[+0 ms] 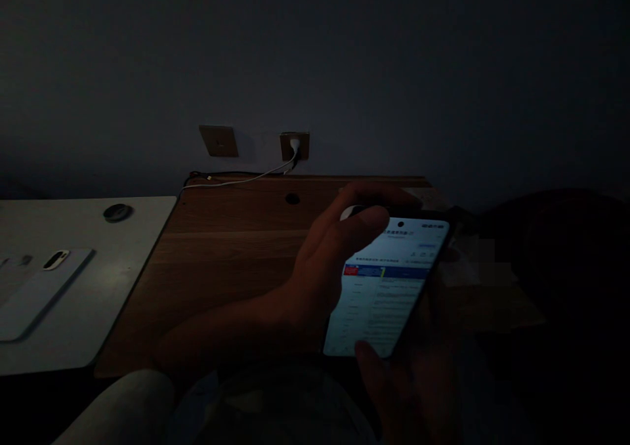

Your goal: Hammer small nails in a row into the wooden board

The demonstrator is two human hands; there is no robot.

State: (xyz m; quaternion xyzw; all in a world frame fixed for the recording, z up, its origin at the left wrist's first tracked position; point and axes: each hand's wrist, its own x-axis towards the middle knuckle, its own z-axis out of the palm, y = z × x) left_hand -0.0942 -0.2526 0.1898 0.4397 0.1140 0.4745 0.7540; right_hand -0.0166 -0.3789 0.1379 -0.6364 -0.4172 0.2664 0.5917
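A smartphone (378, 300) with a lit screen is tilted above the front right of the wooden table. Its page shows lines of text, a blue band and a small red block, too small to read. My left hand (319, 261) is closed around the phone's upper left side, its thumb across the top corner of the screen and a finger behind the top edge. Low at the phone's bottom edge, my right hand (403, 386) is closed on it, the thumb tip over the bottom of the screen. Its other fingers are mostly lost in the dark.
The wooden table (216, 261) stands against the wall. A white charger (294, 144) with cables sits in a wall socket, beside another wall plate (219, 141). On the white table (142, 235) lie a pale flat device (44, 294) and a small dark round object (117, 212).
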